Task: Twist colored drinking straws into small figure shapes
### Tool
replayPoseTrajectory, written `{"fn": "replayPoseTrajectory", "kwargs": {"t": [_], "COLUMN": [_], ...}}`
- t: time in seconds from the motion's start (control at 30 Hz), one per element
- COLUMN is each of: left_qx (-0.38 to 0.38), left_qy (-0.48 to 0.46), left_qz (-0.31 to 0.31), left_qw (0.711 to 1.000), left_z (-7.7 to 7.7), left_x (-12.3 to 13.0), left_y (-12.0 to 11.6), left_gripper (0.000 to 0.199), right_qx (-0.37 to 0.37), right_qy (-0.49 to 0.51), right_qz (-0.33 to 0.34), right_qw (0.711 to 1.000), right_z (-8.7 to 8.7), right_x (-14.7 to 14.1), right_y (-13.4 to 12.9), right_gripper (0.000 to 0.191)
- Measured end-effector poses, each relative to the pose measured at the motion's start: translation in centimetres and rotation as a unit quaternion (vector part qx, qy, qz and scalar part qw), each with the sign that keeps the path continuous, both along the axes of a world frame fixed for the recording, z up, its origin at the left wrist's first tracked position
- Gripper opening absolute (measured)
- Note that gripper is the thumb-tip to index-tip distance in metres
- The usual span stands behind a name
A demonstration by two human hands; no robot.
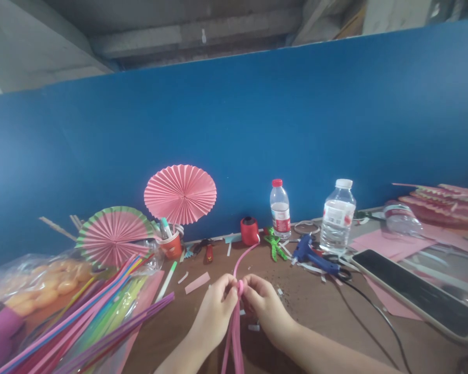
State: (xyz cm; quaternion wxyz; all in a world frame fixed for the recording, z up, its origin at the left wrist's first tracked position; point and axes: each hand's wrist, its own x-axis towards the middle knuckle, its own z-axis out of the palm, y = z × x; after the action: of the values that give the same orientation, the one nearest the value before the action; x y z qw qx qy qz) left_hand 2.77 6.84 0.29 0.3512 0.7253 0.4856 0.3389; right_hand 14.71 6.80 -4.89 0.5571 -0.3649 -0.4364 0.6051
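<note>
Between my two hands is a bundle of long, thin pink strands [237, 343], gathered at a pink knot-like lump [240, 287]. My left hand [219, 301] pinches the lump from the left with thumb and fingertips. On the other side, my right hand [265, 301] is closed on it in the same way, its fingertips partly hidden. The strands hang down towards me, while one single pink strand [242, 256] curves up and away near a small red object with a dark top [249, 231].
Left are colourful long strands [113, 301], bagged orange pieces [50, 283], pleated paper fans [180, 195] and a red cup of pens [170, 245]. Behind stand two bottles [281, 215]. To the right lie green clippers [275, 244], a blue glue gun [315, 255], its cable and a phone [417, 291].
</note>
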Motion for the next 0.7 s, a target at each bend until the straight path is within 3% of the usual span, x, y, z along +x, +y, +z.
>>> {"fn": "replayPoseTrajectory", "kwargs": {"t": [0.2, 0.43, 0.6, 0.7], "left_qx": [-0.023, 0.028, 0.077, 0.068], "left_qy": [-0.028, 0.033, 0.011, -0.016], "left_qz": [0.012, 0.04, 0.017, 0.025], "left_qw": [0.999, 0.998, 0.997, 0.997], "left_z": [0.2, 0.4, -0.3, -0.8], "left_x": [0.0, -0.1, -0.1, 0.1], "left_y": [0.1, -0.1, 0.0, 0.3], "left_gripper": [0.025, 0.018, 0.014, 0.015], "right_qx": [-0.038, -0.026, -0.022, -0.023], "right_qy": [-0.032, -0.07, -0.011, 0.012], "right_qz": [-0.02, -0.082, -0.037, -0.021], "right_qw": [0.999, 0.994, 0.999, 0.999], "right_z": [0.6, 0.8, 0.5, 0.2], "right_x": [0.3, 0.4, 0.4, 0.4], "right_y": [-0.1, -0.1, 0.0, 0.3], "right_gripper": [0.029, 0.024, 0.021, 0.025]}}
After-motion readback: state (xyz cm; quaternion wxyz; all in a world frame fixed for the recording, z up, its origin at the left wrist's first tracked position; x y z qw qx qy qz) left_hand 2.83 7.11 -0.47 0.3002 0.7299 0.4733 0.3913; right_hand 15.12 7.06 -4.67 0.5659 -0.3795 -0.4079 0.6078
